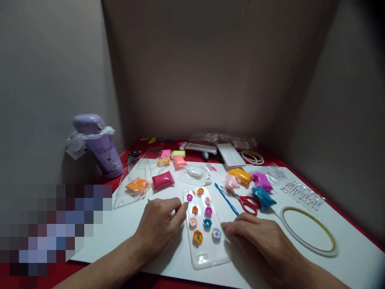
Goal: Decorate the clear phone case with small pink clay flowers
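"On the red cloth (67, 268), what's spread out?"

"A white board (114, 228), with the clear phone case (201, 216) lying flat toward its near edge."

"Gripped?"

"Can't tell. The left hand (162, 222), loosely curled, has its fingertips at the case's left edge; the right hand (260, 239), half closed, is at the right edge."

"Smaller things?"

"Red-handled scissors (240, 197) beyond the right hand, then little flower decorations (208, 211) on the case."
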The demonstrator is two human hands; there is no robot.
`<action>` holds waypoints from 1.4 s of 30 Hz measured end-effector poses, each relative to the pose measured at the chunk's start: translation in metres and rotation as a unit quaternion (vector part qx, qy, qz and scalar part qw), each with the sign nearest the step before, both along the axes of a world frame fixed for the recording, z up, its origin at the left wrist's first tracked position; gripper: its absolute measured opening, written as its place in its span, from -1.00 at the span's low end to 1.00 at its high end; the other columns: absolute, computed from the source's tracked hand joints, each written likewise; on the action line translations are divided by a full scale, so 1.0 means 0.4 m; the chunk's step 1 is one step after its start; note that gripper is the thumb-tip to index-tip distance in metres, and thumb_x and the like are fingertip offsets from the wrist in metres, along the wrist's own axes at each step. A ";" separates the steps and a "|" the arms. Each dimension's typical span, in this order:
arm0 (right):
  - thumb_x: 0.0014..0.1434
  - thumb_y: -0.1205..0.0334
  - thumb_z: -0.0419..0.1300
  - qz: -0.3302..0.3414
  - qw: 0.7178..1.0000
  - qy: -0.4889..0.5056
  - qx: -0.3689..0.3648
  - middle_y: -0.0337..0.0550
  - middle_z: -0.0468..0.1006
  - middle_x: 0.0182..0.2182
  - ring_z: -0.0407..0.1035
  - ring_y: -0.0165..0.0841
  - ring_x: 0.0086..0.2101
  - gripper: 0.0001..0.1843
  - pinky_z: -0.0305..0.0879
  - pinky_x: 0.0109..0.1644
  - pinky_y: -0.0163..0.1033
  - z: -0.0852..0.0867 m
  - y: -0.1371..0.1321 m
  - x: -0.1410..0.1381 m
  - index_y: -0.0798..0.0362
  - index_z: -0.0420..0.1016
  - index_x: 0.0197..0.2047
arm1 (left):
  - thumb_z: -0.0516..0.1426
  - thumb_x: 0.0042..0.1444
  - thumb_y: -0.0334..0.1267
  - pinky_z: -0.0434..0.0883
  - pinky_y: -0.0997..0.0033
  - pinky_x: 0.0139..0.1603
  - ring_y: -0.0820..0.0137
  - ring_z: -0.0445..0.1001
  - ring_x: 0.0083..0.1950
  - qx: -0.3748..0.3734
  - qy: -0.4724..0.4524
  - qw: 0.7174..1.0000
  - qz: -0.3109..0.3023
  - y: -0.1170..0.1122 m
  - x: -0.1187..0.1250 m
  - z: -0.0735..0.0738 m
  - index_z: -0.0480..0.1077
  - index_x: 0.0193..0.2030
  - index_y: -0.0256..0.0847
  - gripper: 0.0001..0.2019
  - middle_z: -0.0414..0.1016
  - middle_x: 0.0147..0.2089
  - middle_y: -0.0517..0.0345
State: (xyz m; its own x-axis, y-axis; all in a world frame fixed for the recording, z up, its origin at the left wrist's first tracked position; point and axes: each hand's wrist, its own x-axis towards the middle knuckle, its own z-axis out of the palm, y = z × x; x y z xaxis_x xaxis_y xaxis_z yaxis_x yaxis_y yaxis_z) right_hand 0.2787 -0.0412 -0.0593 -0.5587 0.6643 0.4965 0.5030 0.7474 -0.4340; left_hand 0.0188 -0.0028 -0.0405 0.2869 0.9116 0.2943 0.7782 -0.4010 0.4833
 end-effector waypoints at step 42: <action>0.20 0.43 0.06 0.002 1.000 -0.017 -0.018 -0.13 0.54 -0.41 0.39 -0.33 -0.41 -0.80 0.36 -0.33 -0.22 0.019 -0.005 -0.003 0.07 0.44 -0.15 | -0.03 0.26 -0.18 0.06 0.45 -0.45 0.51 0.11 -0.53 0.010 0.004 0.997 -0.075 0.004 -0.004 -0.001 0.11 -0.60 -0.23 -0.60 0.17 -0.60 0.27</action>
